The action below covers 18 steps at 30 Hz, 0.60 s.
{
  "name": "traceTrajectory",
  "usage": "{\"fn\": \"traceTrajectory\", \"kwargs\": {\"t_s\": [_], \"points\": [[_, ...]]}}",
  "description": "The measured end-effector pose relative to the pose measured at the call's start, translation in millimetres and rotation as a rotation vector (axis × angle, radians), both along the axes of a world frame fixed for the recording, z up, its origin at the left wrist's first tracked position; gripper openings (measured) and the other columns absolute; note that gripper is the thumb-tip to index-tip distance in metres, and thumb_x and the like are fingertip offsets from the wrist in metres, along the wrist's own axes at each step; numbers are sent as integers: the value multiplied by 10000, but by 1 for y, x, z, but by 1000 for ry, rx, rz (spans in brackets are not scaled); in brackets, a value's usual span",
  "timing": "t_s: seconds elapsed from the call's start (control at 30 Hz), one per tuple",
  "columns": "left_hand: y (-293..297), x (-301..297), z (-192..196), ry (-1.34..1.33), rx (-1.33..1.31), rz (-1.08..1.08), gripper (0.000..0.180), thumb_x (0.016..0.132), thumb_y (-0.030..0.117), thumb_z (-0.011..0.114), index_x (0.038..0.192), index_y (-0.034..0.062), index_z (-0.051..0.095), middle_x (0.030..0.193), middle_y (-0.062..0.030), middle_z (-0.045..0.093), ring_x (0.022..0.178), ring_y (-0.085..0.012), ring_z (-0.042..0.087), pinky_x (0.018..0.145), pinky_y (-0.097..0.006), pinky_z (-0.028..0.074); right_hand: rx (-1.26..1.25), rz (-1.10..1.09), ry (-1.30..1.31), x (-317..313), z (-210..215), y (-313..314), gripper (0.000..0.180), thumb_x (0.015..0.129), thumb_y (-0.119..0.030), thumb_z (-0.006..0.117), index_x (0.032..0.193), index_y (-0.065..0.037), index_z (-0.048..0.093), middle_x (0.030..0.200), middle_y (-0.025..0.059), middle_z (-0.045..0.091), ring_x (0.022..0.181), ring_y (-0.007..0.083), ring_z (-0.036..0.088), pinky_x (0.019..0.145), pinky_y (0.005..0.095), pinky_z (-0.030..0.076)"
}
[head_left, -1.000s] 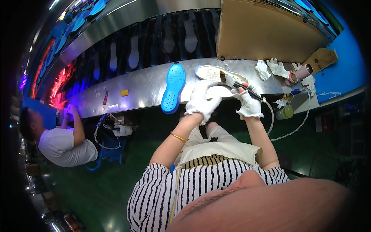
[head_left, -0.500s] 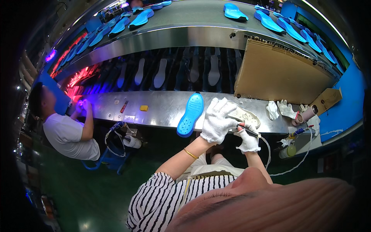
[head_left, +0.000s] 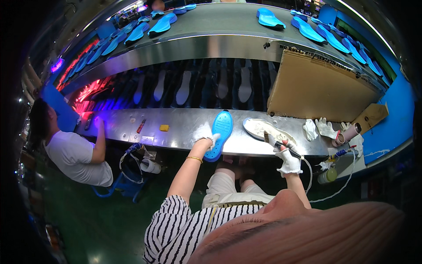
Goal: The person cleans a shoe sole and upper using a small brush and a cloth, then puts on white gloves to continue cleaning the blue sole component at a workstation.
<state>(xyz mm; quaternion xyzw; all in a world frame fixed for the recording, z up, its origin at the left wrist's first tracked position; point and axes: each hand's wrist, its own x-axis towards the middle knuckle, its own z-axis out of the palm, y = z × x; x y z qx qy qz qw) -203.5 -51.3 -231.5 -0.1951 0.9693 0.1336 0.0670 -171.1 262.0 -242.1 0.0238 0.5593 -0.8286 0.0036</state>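
A blue shoe sole (head_left: 223, 124) with small holes lies lengthwise on the metal bench, its near end reaching over the front edge. My left hand (head_left: 204, 134), in a white knit glove, is at the sole's left side, its thumb over the rim; motion blurs the fingers, so a grip cannot be made out. In my right hand (head_left: 289, 162), gloved with bare fingertips, is a dark-handled brush (head_left: 278, 144) with a hose running from it. The brush's bristles are above a white, sole-shaped piece (head_left: 259, 127) with a raised rim, lying right of the blue sole.
Beyond the metal bench (head_left: 184, 121), blue soles (head_left: 269, 18) lie on a raised conveyor (head_left: 211, 24). A cardboard sheet (head_left: 321, 83) leans at the back right, near loose gloves (head_left: 325, 127) and spools (head_left: 351, 131). A yellow block (head_left: 164, 128) lies left. A co-worker (head_left: 77, 152) sits at far left.
My left hand has gone from the white piece leftward to the blue sole. My right hand keeps the brush, whose bristles now show. The co-worker's hands have moved apart.
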Motion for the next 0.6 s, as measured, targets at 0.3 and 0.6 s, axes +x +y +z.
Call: {"fn": "traceTrajectory", "kwargs": {"t_s": [0.3, 0.6], "points": [[-10, -27, -47, -160, 84, -50, 681, 632, 383, 780, 1156, 34, 521, 1131, -193, 570, 1058, -327, 549, 883, -369, 455, 108, 22, 184, -13, -2, 8, 199, 782, 63, 603, 950, -15, 533, 875, 94, 607, 785, 152, 604, 724, 251, 489], [-33, -26, -103, -43, 497, 124, 733, 586, 258, 830, 1169, -26, 489, 1097, -170, 594, 982, -273, 594, 841, -365, 489, 98, 39, 100, -15, -6, -7, 193, 785, 46, 607, 956, 16, 523, 849, 99, 606, 761, 145, 601, 710, 246, 489]]}}
